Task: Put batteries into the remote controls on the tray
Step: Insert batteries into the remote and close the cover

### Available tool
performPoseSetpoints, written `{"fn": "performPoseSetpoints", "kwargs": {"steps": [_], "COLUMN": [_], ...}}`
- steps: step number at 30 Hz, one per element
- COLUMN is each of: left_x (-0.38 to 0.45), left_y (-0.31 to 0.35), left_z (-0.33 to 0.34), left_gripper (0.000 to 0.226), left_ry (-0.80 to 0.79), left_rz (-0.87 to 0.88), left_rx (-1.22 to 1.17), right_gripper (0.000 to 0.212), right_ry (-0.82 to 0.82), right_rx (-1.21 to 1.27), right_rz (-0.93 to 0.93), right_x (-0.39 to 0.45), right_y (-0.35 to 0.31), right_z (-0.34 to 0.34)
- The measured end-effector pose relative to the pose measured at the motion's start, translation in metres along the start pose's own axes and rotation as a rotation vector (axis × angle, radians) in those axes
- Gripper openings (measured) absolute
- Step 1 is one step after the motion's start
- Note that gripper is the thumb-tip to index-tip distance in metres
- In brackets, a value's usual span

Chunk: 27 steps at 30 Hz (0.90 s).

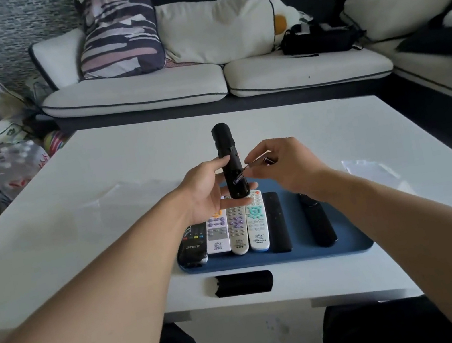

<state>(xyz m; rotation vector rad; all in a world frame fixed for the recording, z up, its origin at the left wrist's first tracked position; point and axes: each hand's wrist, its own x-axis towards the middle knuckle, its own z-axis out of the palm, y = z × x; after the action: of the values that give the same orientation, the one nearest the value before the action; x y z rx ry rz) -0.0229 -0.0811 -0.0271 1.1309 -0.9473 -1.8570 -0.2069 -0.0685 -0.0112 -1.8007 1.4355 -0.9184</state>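
The right hand (281,167) pinches a battery (251,167) between thumb and fingertips, its long axis nearly level, one end dipping toward the open back of a black remote (231,164). The left hand (210,192) curls its fingers round that remote, thumb on its side, holding it above the tray's far edge; the remote stands almost upright, tipped slightly away, its narrow end down.

This looks like the loading step. Next, the battery needs lining up with the compartment and pressing in.

Six remotes lie on the blue tray (349,246). A black battery cover (243,283) lies near the table's (107,222) near edge.
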Motion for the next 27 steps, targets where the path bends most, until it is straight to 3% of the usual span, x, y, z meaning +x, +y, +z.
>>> {"fn": "performPoseSetpoints", "kwargs": {"steps": [3,15,24,27], "left_x": [-0.001,-0.001,-0.001,-0.002], "left_y": [-0.001,-0.001,-0.001,-0.002], "left_z": [0.006,0.01,0.006,0.005], "left_gripper": [0.04,0.034,0.038,0.037], "left_ry": [-0.031,-0.057,-0.019,-0.023], "left_rz": [-0.016,0.004,0.007,-0.01], "left_rx": [0.012,-0.054,-0.087,-0.087], "right_gripper": [0.013,0.03,0.009,0.025], "right_ry": [0.057,-0.033,-0.023,-0.073], "right_rx": [-0.033,-0.041,0.048,0.009], "right_rz": [-0.03,-0.052,0.014,0.047], "right_x": [0.001,-0.001,0.001,0.003], "right_y": [0.002,-0.001,-0.004,-0.008], "right_z": [-0.002,0.006,0.006,0.003]}}
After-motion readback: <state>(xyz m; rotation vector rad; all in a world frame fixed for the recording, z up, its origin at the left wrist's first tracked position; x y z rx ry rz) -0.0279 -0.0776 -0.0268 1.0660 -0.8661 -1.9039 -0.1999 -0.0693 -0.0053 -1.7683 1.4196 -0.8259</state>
